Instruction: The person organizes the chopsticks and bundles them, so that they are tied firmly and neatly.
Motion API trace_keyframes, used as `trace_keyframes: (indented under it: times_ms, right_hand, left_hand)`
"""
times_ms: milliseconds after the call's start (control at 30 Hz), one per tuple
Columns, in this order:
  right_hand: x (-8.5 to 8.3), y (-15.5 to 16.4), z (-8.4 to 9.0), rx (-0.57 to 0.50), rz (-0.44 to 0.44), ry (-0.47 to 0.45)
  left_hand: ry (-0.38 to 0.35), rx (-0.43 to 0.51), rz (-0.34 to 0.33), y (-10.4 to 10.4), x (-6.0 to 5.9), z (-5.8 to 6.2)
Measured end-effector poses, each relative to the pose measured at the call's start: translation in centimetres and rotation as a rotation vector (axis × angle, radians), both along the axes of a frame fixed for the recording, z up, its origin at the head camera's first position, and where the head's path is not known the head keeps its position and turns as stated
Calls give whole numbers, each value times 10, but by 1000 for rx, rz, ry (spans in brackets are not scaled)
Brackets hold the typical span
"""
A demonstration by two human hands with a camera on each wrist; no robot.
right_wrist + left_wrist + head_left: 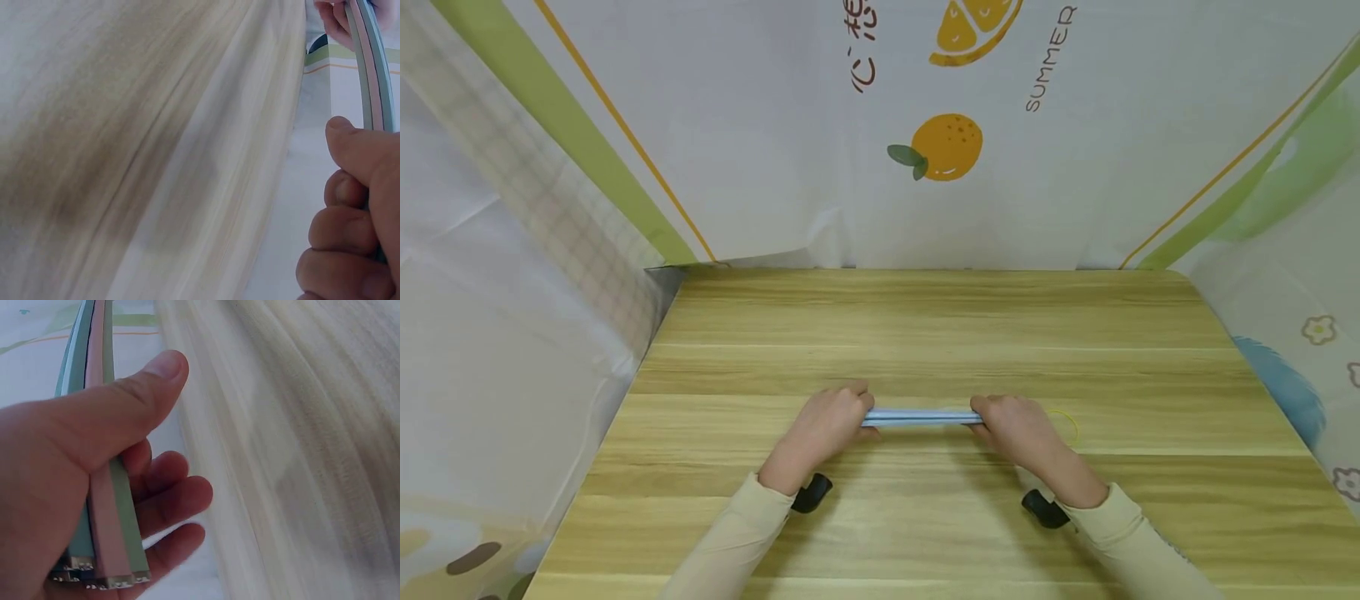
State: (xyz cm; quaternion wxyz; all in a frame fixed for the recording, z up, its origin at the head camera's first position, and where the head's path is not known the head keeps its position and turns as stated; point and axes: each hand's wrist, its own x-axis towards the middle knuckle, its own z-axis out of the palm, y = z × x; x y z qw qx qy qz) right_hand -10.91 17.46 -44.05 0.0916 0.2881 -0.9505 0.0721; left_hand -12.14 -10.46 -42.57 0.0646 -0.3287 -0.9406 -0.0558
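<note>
Across the lower centre of the head view, I'm seeing a bundle of slim, flat pastel sticks in blue-green, pink and green (921, 417). The left hand (826, 422) is gripping one end, the right hand (1018, 427) the other. Sticks could be slipping apart if either grip is squeezing unevenly. A thin yellow loop (1077, 427) is showing right of centre — possibly snagging the right hand — above a pale wood-grain table (925, 533).

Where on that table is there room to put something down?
The table has a wide bare patch between the strips and the printed sheet; others lie left of the left hand and right of the yellow loop. It's crowded mid-table, where left hand and right hand grip the strips, the loop close by.
</note>
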Motion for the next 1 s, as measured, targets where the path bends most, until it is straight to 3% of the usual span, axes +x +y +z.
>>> trace_keyframes:
  times_ms: [467,600,833,1000]
  right_hand:
    - [-1,4,5,-12,6,29]
    - [-1,4,6,-12,11,23]
    - [-1,2,9,-14,7,0]
    - [-1,1,9,-1,7,0]
  left_hand:
    - [-3,2,-12,0,1,5]
    - [33,26,-26,-1,3,8]
    - [193,21,-56,0,2,9]
    - [147,-26,-7,1,7,10]
